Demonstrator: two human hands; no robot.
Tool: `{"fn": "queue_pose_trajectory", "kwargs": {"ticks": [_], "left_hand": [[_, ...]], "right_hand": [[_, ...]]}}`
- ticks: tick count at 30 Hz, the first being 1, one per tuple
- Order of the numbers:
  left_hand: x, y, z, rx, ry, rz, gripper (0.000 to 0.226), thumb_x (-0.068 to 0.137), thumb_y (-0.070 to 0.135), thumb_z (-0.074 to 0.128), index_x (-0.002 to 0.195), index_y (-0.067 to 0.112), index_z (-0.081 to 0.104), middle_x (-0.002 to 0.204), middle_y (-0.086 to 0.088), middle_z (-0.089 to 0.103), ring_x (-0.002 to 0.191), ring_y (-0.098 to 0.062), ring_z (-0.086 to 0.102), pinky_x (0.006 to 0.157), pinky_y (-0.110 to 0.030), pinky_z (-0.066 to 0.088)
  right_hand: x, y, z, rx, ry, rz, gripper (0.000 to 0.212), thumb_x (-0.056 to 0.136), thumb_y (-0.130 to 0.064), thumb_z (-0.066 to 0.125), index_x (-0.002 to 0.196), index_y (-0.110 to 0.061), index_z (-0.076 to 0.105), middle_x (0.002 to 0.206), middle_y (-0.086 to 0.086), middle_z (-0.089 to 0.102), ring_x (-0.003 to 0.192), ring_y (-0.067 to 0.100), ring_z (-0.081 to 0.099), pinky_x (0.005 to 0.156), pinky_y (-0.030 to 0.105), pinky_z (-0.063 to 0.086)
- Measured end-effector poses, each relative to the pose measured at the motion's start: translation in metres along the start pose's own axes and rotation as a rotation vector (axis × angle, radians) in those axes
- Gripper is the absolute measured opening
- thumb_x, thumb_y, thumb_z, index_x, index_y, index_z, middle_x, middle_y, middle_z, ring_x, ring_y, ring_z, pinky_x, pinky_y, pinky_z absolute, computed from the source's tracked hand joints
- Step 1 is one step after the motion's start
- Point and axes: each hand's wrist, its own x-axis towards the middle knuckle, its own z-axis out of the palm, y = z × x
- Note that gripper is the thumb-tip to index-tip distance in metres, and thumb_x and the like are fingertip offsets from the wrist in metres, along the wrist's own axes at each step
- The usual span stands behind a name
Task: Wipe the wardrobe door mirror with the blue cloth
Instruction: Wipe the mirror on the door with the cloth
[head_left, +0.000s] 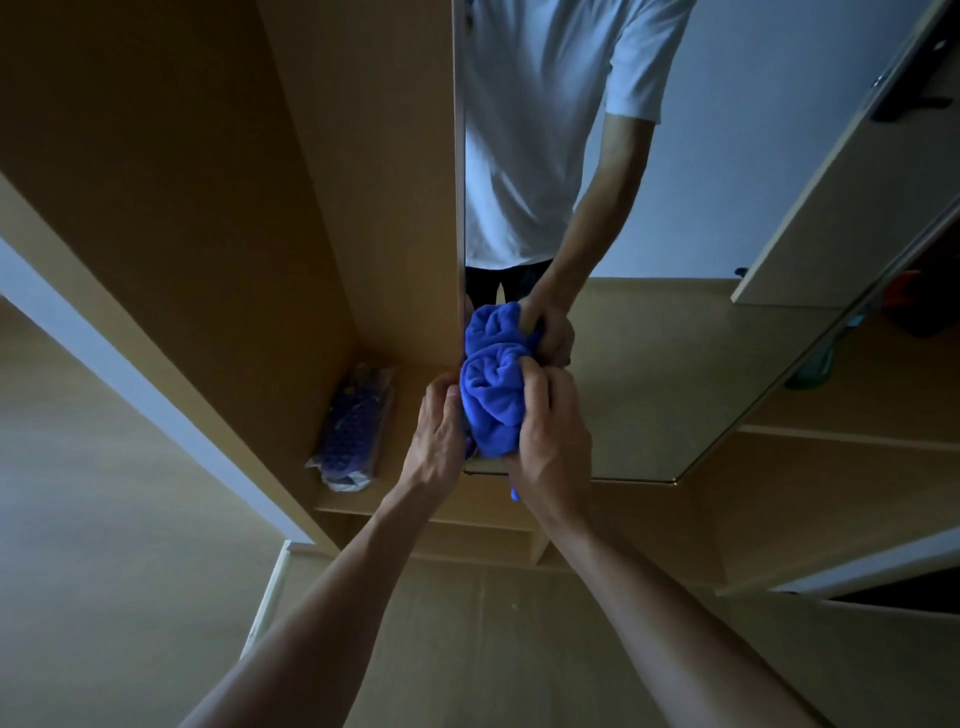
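Right hand (550, 447) grips the bunched blue cloth (493, 400) against the mirror (649, 374); left hand (436, 441), at the cloth's 9 o'clock, curls there, its hold unclear.

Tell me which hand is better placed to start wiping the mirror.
Right, likely. The right hand grips the blue cloth against the mirror; the left hand sits beside it at the mirror's edge, its hold unclear.

No writing can be read anywhere (the dim light hides any fine print).
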Motion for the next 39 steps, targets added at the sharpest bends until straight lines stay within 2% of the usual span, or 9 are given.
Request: {"fn": "queue_pose_trajectory", "kwargs": {"ticks": [4, 9, 13, 16, 20, 24, 28, 35, 39], "left_hand": [[-0.002, -0.001, 0.002, 0.018, 0.013, 0.024, 0.019, 0.108, 0.054, 0.03, 0.116, 0.057, 0.048, 0.129, 0.014, 0.055, 0.111, 0.001, 0.06, 0.077, -0.017, 0.049], [-0.002, -0.019, 0.004, 0.11, 0.049, 0.089, 0.027, 0.11, 0.052, 0.025, 0.129, 0.049, 0.043, 0.135, 0.011, 0.054, 0.12, -0.009, 0.054, 0.094, -0.033, 0.043], [-0.001, -0.031, 0.005, 0.082, 0.04, 0.145, 0.024, 0.105, 0.058, 0.026, 0.12, 0.058, 0.043, 0.132, 0.01, 0.058, 0.122, -0.014, 0.056, 0.108, -0.049, 0.044], [0.002, -0.043, 0.004, 0.077, 0.071, 0.19, 0.023, 0.1, 0.065, 0.027, 0.112, 0.065, 0.046, 0.128, 0.013, 0.06, 0.12, -0.013, 0.058, 0.107, -0.052, 0.045], [0.012, -0.066, 0.007, 0.008, 0.081, 0.291, 0.032, 0.098, 0.068, 0.031, 0.115, 0.053, 0.054, 0.114, 0.013, 0.066, 0.111, -0.018, 0.062, 0.102, -0.055, 0.049], [0.025, -0.086, 0.011, -0.074, 0.102, 0.425, 0.031, 0.102, 0.059, 0.037, 0.118, 0.043, 0.058, 0.104, 0.018, 0.067, 0.096, -0.005, 0.063, 0.086, -0.035, 0.049], [0.036, -0.1, 0.016, -0.133, 0.117, 0.554, 0.026, 0.105, 0.048, 0.04, 0.118, 0.038, 0.061, 0.109, 0.016, 0.069, 0.098, -0.002, 0.063, 0.086, -0.028, 0.046], [0.049, -0.111, 0.018, -0.144, 0.135, 0.712, 0.028, 0.101, 0.047, 0.043, 0.113, 0.032, 0.063, 0.099, 0.012, 0.069, 0.092, -0.012, 0.064, 0.087, -0.043, 0.052], [0.051, -0.11, 0.016, -0.146, 0.141, 0.747, 0.027, 0.098, 0.045, 0.044, 0.11, 0.036, 0.066, 0.1, 0.013, 0.071, 0.099, -0.015, 0.067, 0.098, -0.05, 0.055]], "right_hand": [[0.01, 0.007, -0.018, -0.097, -0.123, -0.146, 0.078, 0.074, -0.028, 0.085, 0.14, -0.013, 0.047, 0.118, 0.01, 0.053, 0.1, 0.026, 0.056, 0.068, 0.037, 0.055], [0.027, 0.017, -0.047, -0.201, -0.156, -0.297, 0.063, 0.077, -0.019, 0.079, 0.137, -0.015, 0.059, 0.112, 0.011, 0.056, 0.096, 0.03, 0.056, 0.075, 0.047, 0.053], [0.033, 0.02, -0.059, -0.252, -0.137, -0.373, 0.055, 0.083, -0.017, 0.07, 0.137, -0.015, 0.059, 0.117, 0.013, 0.055, 0.097, 0.03, 0.055, 0.078, 0.048, 0.051], [0.033, 0.022, -0.058, -0.265, -0.108, -0.424, 0.051, 0.084, -0.018, 0.067, 0.134, -0.012, 0.059, 0.118, 0.014, 0.054, 0.098, 0.031, 0.054, 0.079, 0.048, 0.05], [0.031, 0.031, -0.044, -0.311, -0.015, -0.508, 0.045, 0.089, -0.023, 0.062, 0.132, -0.011, 0.059, 0.114, 0.011, 0.057, 0.097, 0.032, 0.054, 0.083, 0.05, 0.047], [0.025, 0.039, -0.031, -0.396, 0.12, -0.568, 0.045, 0.094, -0.03, 0.051, 0.134, -0.011, 0.056, 0.115, 0.011, 0.059, 0.095, 0.034, 0.055, 0.08, 0.046, 0.042], [0.017, 0.046, -0.023, -0.432, 0.211, -0.65, 0.041, 0.088, -0.018, 0.059, 0.126, -0.004, 0.06, 0.112, 0.016, 0.062, 0.09, 0.036, 0.055, 0.079, 0.039, 0.038], [0.012, 0.045, -0.008, -0.528, 0.286, -0.68, 0.043, 0.082, -0.021, 0.056, 0.122, -0.011, 0.061, 0.113, 0.012, 0.058, 0.093, 0.036, 0.052, 0.069, 0.041, 0.04], [0.012, 0.043, -0.003, -0.548, 0.339, -0.661, 0.039, 0.082, -0.023, 0.059, 0.119, -0.014, 0.062, 0.11, 0.008, 0.057, 0.094, 0.033, 0.053, 0.066, 0.036, 0.032]]}}
